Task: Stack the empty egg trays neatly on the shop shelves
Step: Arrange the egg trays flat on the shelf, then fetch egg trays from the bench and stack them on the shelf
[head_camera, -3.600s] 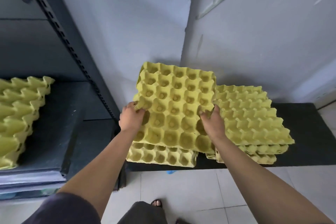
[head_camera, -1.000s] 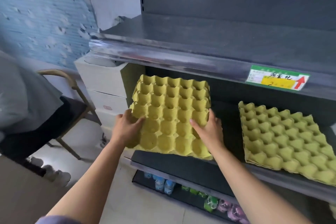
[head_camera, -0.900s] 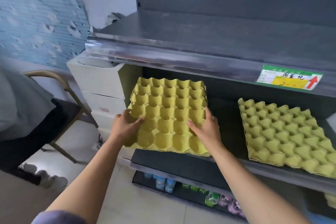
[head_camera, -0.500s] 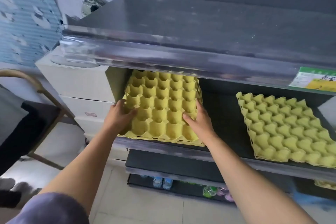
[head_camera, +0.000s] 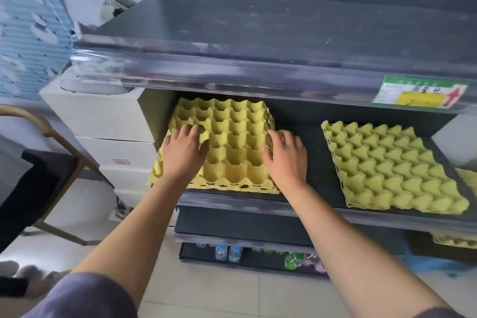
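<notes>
Both hands lie palm down with fingers spread on a yellow egg tray, neither one curled around an edge. Left hand rests flat over the cups near the tray's left side; right hand rests at the tray's right edge, its thumb on the cups and its outer fingers reaching over the dark middle shelf beside it. This tray sits at the left end of that shelf, cups facing up, its front edge close to the shelf lip and its front left corner sticking out slightly past the shelf end. On the same shelf, well apart to the right, lies a second yellow tray, turned at a slight angle. Directly overhead, the upper shelf juts forward and hides the back of the space where the trays sit; a green and yellow price label with a red arrow is fixed to its front rail. White boxes are stacked just left of the shelving. Further left stands a chair with a tan frame. Below, small bottles and coloured packets show on the bottom shelf, above a pale tiled floor.
</notes>
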